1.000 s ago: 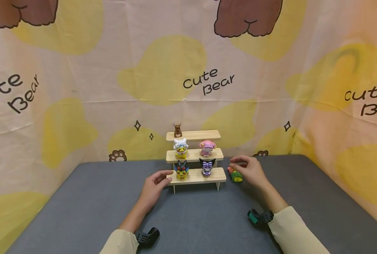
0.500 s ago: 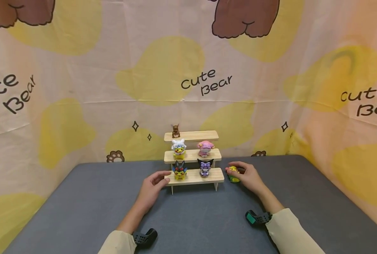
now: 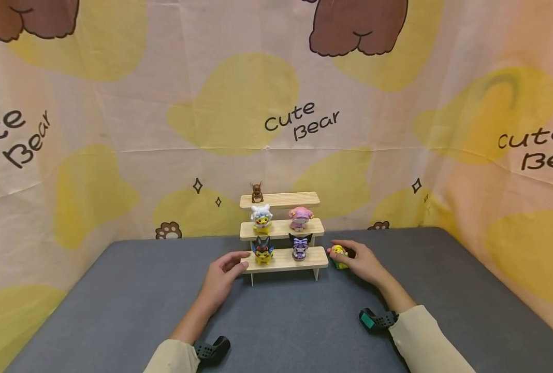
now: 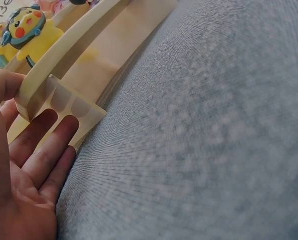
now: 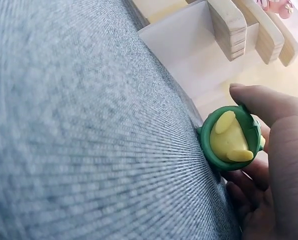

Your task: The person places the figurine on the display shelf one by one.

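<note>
In the head view a three-tier wooden display shelf stands at the table's middle. My left hand holds the left end of its bottom board, thumb in front; in the left wrist view the other straight fingers lie by the side support. Right of the shelf, my right hand grips a small yellow and green figurine between thumb and fingers. The right wrist view shows the figurine's underside, a green ring around yellow feet, tilted toward the camera and close to the cloth.
The bottom board bears a dark-eared yellow figurine and a purple-black one. A white-hatted figurine and a pink one stand on the middle board, a brown one on top. A printed cloth backdrop rises behind the grey table.
My right hand has come down on the lying figurine, gripped it and shifted it slightly left. My left hand keeps its place on the shelf. The head view has drifted a little.
</note>
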A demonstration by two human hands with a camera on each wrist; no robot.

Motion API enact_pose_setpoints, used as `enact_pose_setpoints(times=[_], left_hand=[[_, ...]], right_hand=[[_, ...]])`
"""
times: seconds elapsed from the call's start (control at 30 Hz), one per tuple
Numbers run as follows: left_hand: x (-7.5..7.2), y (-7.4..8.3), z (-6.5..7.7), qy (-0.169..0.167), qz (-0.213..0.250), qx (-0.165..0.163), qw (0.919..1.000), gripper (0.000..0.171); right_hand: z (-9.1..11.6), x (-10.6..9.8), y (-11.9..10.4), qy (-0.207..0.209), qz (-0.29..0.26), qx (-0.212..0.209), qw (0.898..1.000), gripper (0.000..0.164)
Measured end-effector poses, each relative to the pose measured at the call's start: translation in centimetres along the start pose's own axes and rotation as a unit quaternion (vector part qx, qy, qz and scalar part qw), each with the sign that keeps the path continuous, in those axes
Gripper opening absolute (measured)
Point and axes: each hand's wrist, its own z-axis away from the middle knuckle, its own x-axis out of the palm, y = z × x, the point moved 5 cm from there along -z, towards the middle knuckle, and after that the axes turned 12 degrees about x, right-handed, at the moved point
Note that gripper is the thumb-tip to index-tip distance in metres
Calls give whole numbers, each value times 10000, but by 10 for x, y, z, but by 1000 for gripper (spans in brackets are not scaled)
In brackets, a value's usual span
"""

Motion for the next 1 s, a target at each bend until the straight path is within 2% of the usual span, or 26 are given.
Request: enact_pose_setpoints(times=[0.2, 0.4, 0.63, 0.73, 1.0], left_hand=[[0, -2, 0, 44, 36, -29, 10000, 26], [0, -3, 0, 38, -16, -2, 10000, 26], [1, -1, 0, 10, 47, 8, 10000, 27], [1, 1, 0, -26, 56, 52, 10000, 28], [0, 0, 1, 17, -12, 35, 10000, 26]], right_hand=[[0, -3, 4, 247, -432, -9, 9988, 44], [1, -9, 8, 675, -1185, -55, 9906, 41], [2, -10, 11, 870, -2063, -247, 9743, 55], [1, -10, 11, 833, -2158, -343, 9723, 58], [1, -9, 9, 663, -1945, -499, 9774, 55]])
